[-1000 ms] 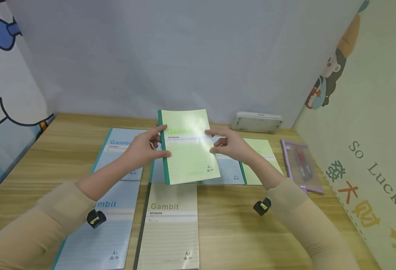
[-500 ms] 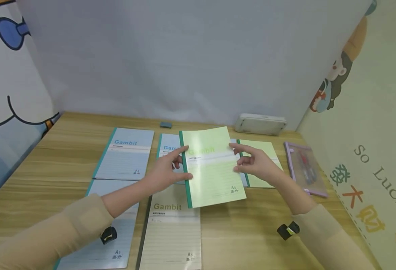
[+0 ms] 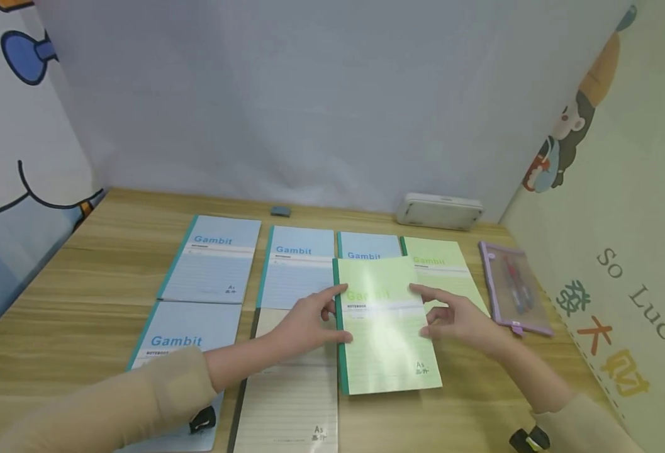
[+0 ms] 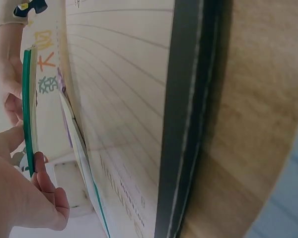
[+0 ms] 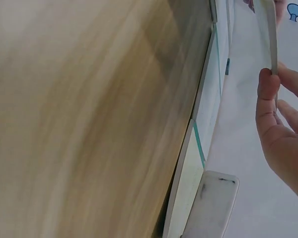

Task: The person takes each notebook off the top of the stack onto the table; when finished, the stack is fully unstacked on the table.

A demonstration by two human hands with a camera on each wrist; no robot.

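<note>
Held between both hands is a light green notebook (image 3: 389, 352) with a dark green spine, its cover facing up. My left hand (image 3: 308, 322) pinches the spine side between thumb and fingers. My right hand (image 3: 461, 319) pinches the opposite edge the same way. Both wrist views show the notebook edge-on, raised off the table; its spine (image 4: 27, 109) faces the left wrist camera. Beneath my left forearm lies a beige notebook (image 3: 289, 406) with a black spine. The held notebook overlaps the lower part of a blue notebook (image 3: 366, 244) behind it.
More blue notebooks (image 3: 213, 267) lie at the left and middle back, with another green notebook (image 3: 451, 283) at the back right. Beyond it are a purple-edged zip pouch (image 3: 516, 289) holding pens, a white case (image 3: 440, 211) and a small grey block (image 3: 280, 211).
Both hands have brought the green notebook toward the front right, lower over the table. The blue notebooks behind it have come into fuller view.
</note>
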